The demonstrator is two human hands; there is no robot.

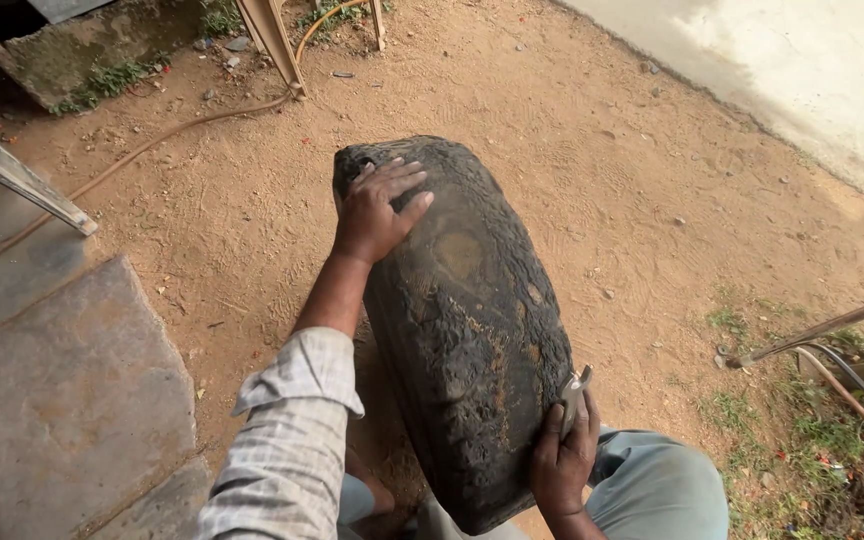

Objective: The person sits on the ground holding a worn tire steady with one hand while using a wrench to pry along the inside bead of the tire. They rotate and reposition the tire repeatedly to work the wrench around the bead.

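Observation:
A large black, worn, rounded object like an old vehicle seat (467, 320) stands on the sandy ground between my knees, its surface cracked and flaking. My left hand (377, 208) lies flat on its far upper end, fingers spread. My right hand (564, 455) is at its near right edge, holding a small flat metal blade or scraper (574, 392) against the surface.
A stone slab step (62, 390) lies to the left with a metal bar (12, 170) above it. A hose (152, 140) runs across the dirt at the back. Rusty metal rods (832, 350) and grass sit at right. Concrete paving (802, 70) is at the far right.

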